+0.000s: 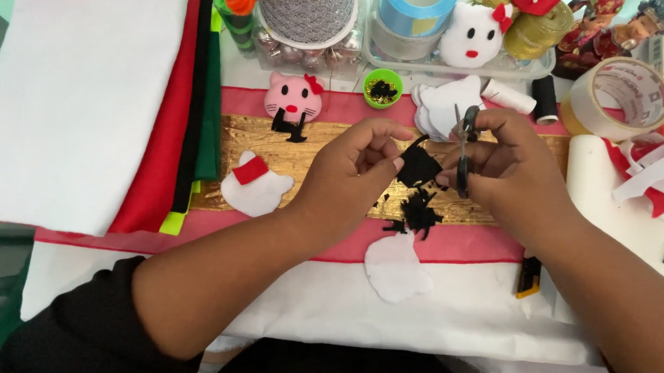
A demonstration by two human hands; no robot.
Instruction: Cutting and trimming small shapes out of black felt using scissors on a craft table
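Two hands are seen at work over the tabletop (447, 306). A black felt piece (418, 167) is pinched in the closed fingers of the left hand (352, 169); small scissors (464, 152) are gripped shut-fisted by the right hand (511, 173), blades at the felt's 3 o'clock edge. Cutting is judged under way; a slight turn of the felt is likely called for next. Black scraps (420, 212) lie below at 6 o'clock, beside a white cat shape (396, 269). A pink cat face (293, 97) is noted at 11 o'clock, a tape roll (620, 99) at 2 o'clock. Nothing obstructs.
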